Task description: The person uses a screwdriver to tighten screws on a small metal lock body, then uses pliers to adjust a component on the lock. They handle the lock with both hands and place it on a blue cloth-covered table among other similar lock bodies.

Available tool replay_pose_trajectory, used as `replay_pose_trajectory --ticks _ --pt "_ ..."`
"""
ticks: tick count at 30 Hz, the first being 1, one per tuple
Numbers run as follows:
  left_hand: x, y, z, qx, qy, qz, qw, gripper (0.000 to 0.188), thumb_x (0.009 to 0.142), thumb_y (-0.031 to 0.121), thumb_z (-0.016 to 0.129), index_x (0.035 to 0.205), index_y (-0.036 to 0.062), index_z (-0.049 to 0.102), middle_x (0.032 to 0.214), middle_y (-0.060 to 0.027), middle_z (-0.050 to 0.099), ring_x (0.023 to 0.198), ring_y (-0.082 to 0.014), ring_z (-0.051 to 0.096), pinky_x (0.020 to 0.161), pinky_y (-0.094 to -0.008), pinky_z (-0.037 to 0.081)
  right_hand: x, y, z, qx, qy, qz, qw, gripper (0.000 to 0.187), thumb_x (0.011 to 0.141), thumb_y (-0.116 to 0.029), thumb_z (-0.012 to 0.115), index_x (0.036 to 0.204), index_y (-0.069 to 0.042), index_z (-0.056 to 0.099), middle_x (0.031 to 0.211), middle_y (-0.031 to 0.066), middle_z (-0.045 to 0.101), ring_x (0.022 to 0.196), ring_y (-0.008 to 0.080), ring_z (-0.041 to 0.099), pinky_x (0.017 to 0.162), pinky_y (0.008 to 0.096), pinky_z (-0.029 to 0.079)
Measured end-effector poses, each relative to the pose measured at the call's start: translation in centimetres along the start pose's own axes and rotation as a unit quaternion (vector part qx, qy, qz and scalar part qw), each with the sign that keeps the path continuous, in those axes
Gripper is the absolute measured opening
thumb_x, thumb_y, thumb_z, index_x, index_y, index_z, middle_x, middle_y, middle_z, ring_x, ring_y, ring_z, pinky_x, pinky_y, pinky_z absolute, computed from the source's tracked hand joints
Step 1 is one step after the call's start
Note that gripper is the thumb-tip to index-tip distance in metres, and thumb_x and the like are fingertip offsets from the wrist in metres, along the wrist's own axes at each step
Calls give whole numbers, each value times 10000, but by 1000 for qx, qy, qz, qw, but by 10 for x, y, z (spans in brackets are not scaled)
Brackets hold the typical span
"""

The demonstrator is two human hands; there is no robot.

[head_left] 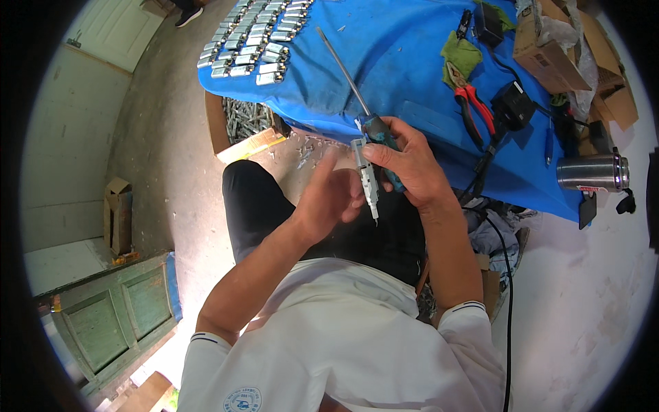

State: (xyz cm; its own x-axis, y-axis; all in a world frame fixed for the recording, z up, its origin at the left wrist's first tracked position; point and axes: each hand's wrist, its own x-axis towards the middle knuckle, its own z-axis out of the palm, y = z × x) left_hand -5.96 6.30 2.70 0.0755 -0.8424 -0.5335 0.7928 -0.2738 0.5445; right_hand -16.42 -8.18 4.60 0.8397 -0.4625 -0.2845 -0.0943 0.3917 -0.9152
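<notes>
My right hand [419,165] is closed around the dark blue-green handle of a long screwdriver [347,77], whose shaft points up and away over the table edge. Its thumb also pins a narrow silver metal part [368,180] against the handle; this part has a stepped body and a thin pin at its lower end. Beside it, my left hand [329,192] has its thumb raised apart from the other fingers. Those fingers lie bent close to the metal part, and whether they touch it I cannot tell. Both hands are above my lap, in front of the table.
Rows of small silver metal pieces [250,38] lie on the blue-covered table [391,41]. Red-handled pliers [473,110], a black adapter [513,104] with cables, a steel cup [592,172] and cardboard boxes [549,58] are at right. A carton of metal parts [241,120] stands beneath the table.
</notes>
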Motion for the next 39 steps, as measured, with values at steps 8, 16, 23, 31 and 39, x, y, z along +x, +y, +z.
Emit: replay_pose_trajectory --ticks 8,16,23,31,39 --pt "8 -2 -4 10 8 -10 1000 675 891 729 324 715 97 484 642 -57 505 496 -164 447 460 -251 324 9 -3 -3 -25 -67 35 997 392 829 -155 711 1146 8 546 771 35 625 581 90 556 458 226 392" --pt "6 4 -3 -17 28 0 999 601 896 693 391 982 117 539 686 -32 518 525 -143 478 464 -248 341 6 -10 -5 -52 -139 80 986 406 798 -145 709 1147 -5 556 769 28 627 587 75 536 471 221 376" --pt "4 6 7 -22 10 19 1000 552 910 668 409 1089 155 511 674 -5 476 537 -116 486 447 -215 336 5 -14 -4 -58 -147 102 982 414 779 -165 718 1133 -13 566 783 31 634 570 77 520 469 218 370" --pt "7 -6 5 -19 24 43 999 488 971 603 351 1068 154 517 644 22 405 540 -86 450 419 -198 291 8 -9 -5 -38 -173 106 978 414 816 -192 701 1154 -8 547 820 53 647 614 91 566 480 220 401" --pt "16 -10 10 29 161 59 985 510 968 576 345 967 104 541 635 14 446 497 -69 381 426 -210 258 10 11 -10 -47 -110 39 992 394 826 -194 691 1134 15 562 974 78 651 664 109 594 501 220 435"
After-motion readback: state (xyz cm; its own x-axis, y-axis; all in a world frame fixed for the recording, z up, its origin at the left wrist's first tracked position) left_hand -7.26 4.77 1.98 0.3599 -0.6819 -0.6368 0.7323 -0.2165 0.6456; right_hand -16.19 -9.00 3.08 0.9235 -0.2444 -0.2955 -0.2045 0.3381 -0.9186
